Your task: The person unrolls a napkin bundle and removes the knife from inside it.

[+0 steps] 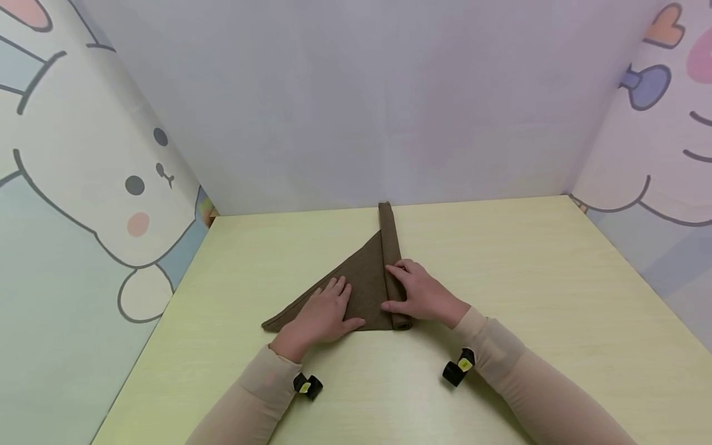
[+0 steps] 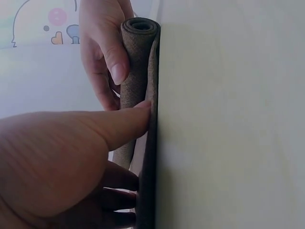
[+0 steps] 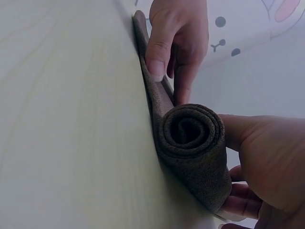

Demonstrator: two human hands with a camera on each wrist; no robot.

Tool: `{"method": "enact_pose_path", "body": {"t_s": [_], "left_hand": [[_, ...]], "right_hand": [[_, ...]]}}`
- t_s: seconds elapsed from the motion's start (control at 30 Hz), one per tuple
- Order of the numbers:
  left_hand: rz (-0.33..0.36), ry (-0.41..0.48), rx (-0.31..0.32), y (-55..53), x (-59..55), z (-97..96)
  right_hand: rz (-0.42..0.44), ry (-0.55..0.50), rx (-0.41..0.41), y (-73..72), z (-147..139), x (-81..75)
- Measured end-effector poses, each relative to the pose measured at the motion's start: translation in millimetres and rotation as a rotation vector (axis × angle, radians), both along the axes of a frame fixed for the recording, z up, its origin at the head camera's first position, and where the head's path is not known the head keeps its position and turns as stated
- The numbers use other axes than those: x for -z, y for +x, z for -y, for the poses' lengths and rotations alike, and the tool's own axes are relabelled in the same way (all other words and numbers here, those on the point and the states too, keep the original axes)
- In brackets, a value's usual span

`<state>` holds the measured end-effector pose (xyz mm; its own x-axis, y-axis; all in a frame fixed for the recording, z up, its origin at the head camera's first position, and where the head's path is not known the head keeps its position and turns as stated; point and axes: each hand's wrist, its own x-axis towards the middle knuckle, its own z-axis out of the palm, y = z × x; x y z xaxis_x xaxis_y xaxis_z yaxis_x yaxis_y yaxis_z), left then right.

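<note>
A brown cloth (image 1: 368, 290) lies on the table, its flat part forming a triangle that points left. Along its right side the cloth is wound into a narrow roll (image 1: 392, 241) stretching toward the back wall. My left hand (image 1: 321, 315) rests on the flat part with its fingers spread. My right hand (image 1: 427, 296) holds the near half of the roll, thumb at its left side and fingers over the top. In the right wrist view the spiral end of the roll (image 3: 193, 143) faces the camera. The left wrist view shows the left thumb (image 2: 131, 125) at the cloth's near edge.
The pale wooden table (image 1: 500, 259) extends on both sides of the cloth. A plain white wall (image 1: 356, 111) stands at its back edge, touching close by the roll's far end. Cartoon-printed panels (image 1: 72, 216) flank the table left and right.
</note>
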<state>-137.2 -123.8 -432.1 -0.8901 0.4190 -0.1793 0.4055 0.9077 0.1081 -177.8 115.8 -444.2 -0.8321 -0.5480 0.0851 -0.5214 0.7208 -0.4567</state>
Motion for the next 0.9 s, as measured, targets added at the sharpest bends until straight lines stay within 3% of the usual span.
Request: {"method": "enact_pose_path", "body": {"t_s": [0.9], "left_hand": [[0.046,0.019,-0.006,-2.9,0.7,9.2]], "right_hand": [[0.036,-0.011,-0.001,0.4,-3.5,-3.7]]}}
